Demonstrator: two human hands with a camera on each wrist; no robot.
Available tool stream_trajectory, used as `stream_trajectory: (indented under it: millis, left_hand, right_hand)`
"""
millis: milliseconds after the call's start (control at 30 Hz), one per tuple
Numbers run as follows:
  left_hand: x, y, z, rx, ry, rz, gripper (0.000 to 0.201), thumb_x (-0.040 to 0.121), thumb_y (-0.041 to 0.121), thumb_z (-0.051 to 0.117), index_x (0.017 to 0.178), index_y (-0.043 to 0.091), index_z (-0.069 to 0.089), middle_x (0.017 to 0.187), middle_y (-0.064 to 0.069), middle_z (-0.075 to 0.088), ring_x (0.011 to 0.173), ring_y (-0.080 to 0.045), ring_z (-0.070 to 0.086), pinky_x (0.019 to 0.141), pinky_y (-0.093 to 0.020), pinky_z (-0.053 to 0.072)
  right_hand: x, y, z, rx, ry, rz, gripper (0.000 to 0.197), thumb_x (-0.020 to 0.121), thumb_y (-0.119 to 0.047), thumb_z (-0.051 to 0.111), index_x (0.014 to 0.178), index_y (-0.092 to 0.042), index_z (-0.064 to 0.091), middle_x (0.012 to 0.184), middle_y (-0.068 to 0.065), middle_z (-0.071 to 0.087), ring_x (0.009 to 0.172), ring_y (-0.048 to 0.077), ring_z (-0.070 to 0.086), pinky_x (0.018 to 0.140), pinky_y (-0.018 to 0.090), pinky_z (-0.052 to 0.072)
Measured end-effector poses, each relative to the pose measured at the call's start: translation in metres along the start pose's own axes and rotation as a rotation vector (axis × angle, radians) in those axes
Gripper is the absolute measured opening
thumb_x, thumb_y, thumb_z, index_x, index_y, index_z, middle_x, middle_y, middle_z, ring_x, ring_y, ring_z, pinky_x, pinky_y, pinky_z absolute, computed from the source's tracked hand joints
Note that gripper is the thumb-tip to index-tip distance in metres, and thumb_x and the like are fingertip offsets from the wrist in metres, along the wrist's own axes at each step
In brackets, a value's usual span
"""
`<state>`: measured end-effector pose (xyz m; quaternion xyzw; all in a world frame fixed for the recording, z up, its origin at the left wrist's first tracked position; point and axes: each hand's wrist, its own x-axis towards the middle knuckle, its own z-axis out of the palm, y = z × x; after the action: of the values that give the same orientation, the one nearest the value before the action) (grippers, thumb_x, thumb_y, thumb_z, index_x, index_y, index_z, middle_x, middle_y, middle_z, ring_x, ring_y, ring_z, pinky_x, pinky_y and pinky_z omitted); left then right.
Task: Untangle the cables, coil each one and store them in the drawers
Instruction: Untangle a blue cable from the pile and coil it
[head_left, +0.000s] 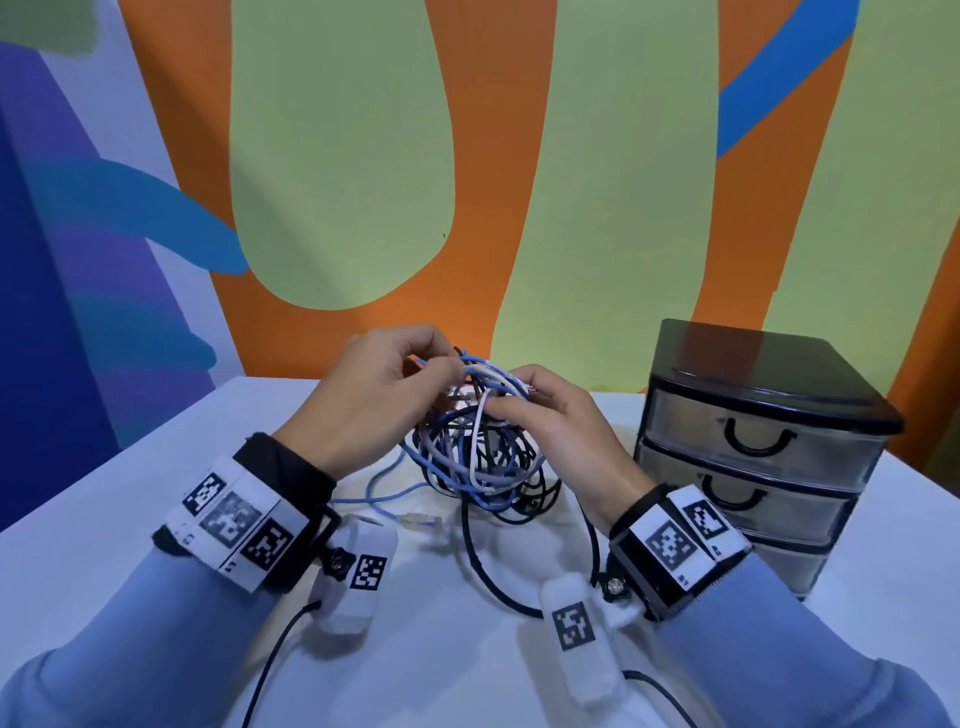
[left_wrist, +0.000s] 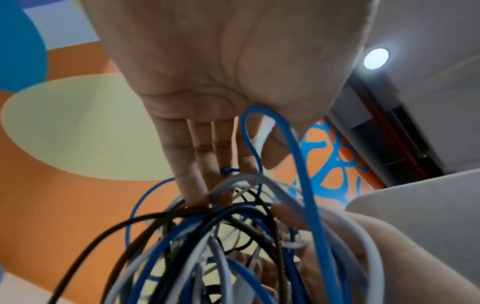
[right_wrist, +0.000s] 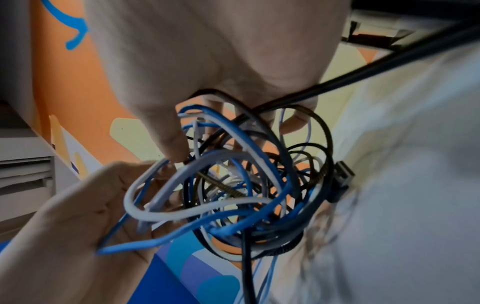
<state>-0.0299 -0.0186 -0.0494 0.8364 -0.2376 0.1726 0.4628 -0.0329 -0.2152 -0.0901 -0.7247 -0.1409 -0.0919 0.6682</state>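
A tangle of blue, white, grey and black cables is lifted off the white table at its middle. My left hand holds the top left of the tangle, with fingers curled among blue and white strands. Opposite it, my right hand pinches strands at the top right of the tangle. Loose ends trail on the table: a blue cable with a clear plug and a black cable. The black drawer unit stands at the right, all drawers closed.
A painted orange, green and blue wall rises right behind the table. Thin black leads from the wrist cameras lie along the table's near side. The drawer unit sits close to my right wrist.
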Motion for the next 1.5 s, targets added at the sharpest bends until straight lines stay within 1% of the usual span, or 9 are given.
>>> stream_trajectory:
  millis: [133,233,300,400,533,833,1233,1367,1500]
  left_hand:
    - [-0.001,-0.001,0.000,0.211,-0.004,0.108,0.022,0.095,0.042,0.076,0.079,0.027,0.072,0.070,0.015,0.069,0.067,-0.008,0.063,0.063,-0.023,0.043]
    - [-0.001,-0.003,-0.003,0.255,-0.050,0.106,0.028,0.091,0.050,0.073,0.079,0.026,0.071,0.073,0.003,0.071,0.071,-0.018,0.065,0.069,-0.035,0.048]
    - [-0.002,-0.002,-0.003,0.269,-0.070,0.117,0.026,0.086,0.050,0.068,0.077,0.026,0.070,0.081,0.004,0.073,0.076,-0.015,0.068,0.077,-0.036,0.051]
    - [-0.005,0.000,-0.002,0.284,-0.053,0.143,0.019,0.081,0.041,0.068,0.069,0.026,0.068,0.080,0.008,0.070,0.077,-0.011,0.067,0.076,-0.036,0.052]
    - [-0.005,-0.001,-0.005,0.255,-0.112,0.133,0.019,0.074,0.038,0.067,0.061,0.024,0.063,0.077,0.008,0.068,0.073,-0.013,0.065,0.073,-0.039,0.056]
    - [-0.004,-0.004,-0.010,0.193,-0.255,0.083,0.015,0.073,0.031,0.076,0.067,0.019,0.071,0.089,0.006,0.068,0.084,-0.018,0.068,0.086,-0.049,0.058]
    - [-0.004,-0.007,-0.010,0.224,-0.262,0.022,0.017,0.082,0.025,0.086,0.068,0.022,0.076,0.095,0.006,0.072,0.092,-0.012,0.068,0.090,-0.045,0.056]
    - [-0.004,-0.008,-0.009,0.232,-0.257,0.039,0.017,0.085,0.031,0.087,0.072,0.024,0.080,0.098,0.007,0.073,0.092,-0.011,0.069,0.088,-0.041,0.056]
    - [-0.003,-0.008,-0.014,0.243,-0.253,0.028,0.016,0.086,0.030,0.085,0.072,0.024,0.081,0.096,0.006,0.074,0.092,-0.011,0.069,0.089,-0.043,0.056]
  right_hand:
    - [-0.002,-0.001,0.000,-0.019,-0.005,-0.003,0.013,0.090,-0.025,0.072,0.091,-0.013,0.072,0.092,0.007,0.070,0.085,0.018,0.063,0.083,0.035,0.045]
    - [-0.002,-0.004,-0.003,-0.142,0.095,-0.042,0.021,0.067,-0.022,0.069,0.087,-0.023,0.075,0.095,0.004,0.070,0.090,0.021,0.062,0.074,0.022,0.050]
    - [-0.003,-0.007,-0.005,-0.145,0.097,-0.063,0.034,0.060,-0.017,0.069,0.093,-0.025,0.078,0.097,0.005,0.076,0.092,0.022,0.066,0.079,0.030,0.059]
    - [-0.006,-0.013,-0.007,-0.064,-0.056,-0.021,0.036,0.064,-0.017,0.078,0.100,-0.018,0.080,0.099,0.012,0.078,0.089,0.018,0.070,0.089,0.040,0.058]
    - [-0.004,-0.014,-0.010,-0.001,-0.018,0.047,0.027,0.084,-0.034,0.082,0.095,-0.009,0.080,0.083,0.003,0.075,0.075,0.011,0.064,0.079,0.030,0.048]
    - [-0.003,-0.006,-0.004,-0.300,0.020,-0.112,0.014,0.098,-0.018,0.071,0.087,-0.012,0.077,0.091,0.010,0.076,0.074,0.008,0.061,0.075,0.023,0.050]
    - [-0.001,-0.002,-0.013,-0.174,-0.042,-0.009,0.029,0.078,-0.025,0.093,0.099,-0.014,0.077,0.084,0.001,0.072,0.071,0.011,0.061,0.067,0.024,0.055]
    - [0.001,0.002,-0.016,-0.305,-0.002,-0.033,0.043,0.077,-0.039,0.091,0.115,-0.033,0.071,0.107,-0.008,0.067,0.091,0.006,0.066,0.081,0.032,0.059]
    - [0.001,0.005,-0.015,-0.367,0.014,-0.077,0.024,0.087,-0.046,0.080,0.106,-0.032,0.073,0.115,-0.015,0.068,0.111,0.000,0.061,0.089,0.028,0.051]
